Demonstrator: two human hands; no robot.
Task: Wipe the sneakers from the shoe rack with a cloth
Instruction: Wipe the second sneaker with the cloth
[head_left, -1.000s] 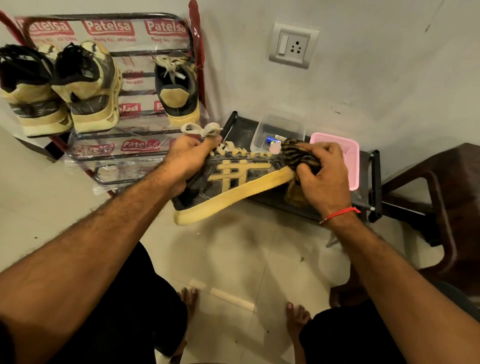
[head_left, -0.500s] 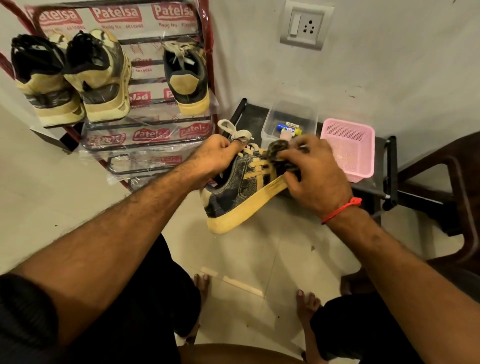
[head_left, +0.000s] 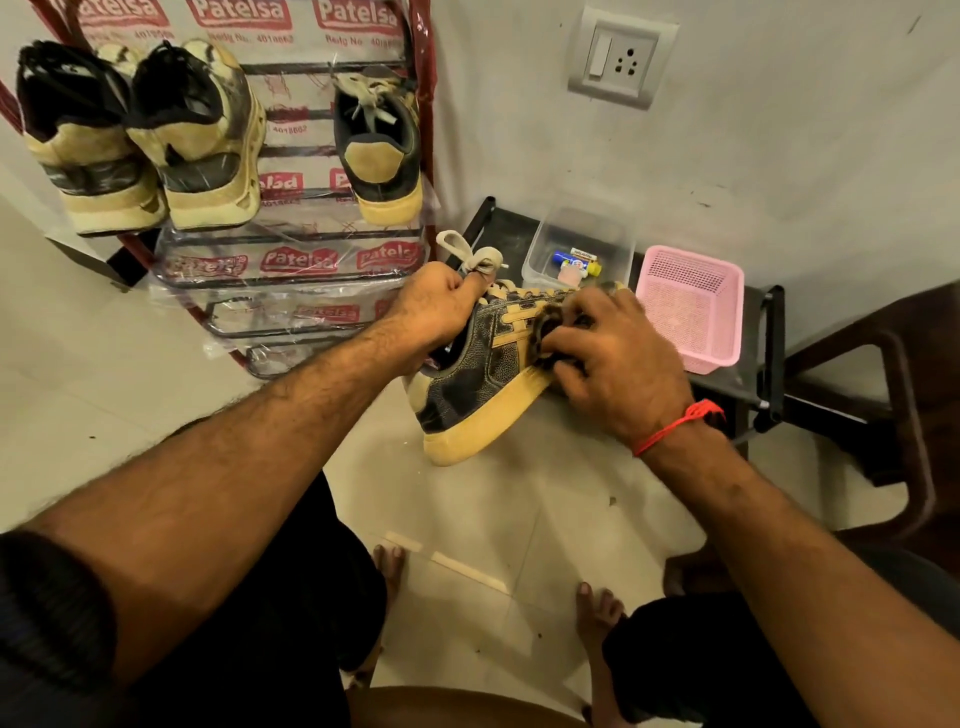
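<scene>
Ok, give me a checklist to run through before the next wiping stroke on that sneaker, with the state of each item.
1. Sneaker held firm: ok, the left hand grips it at the collar, near the laces.
2. Cloth in hand: ok, the right hand holds it bunched against the shoe's side.
3. Cloth touching the upper: ok, it sits by the tan stripes.
4. Cloth clean enough: cannot tell, it is mostly hidden under the fingers.
5. Room for the stroke: ok, the pink basket and the clear box stand beyond the shoe.
6. Other sneakers waiting: ok, three sit on the shoe rack.
</scene>
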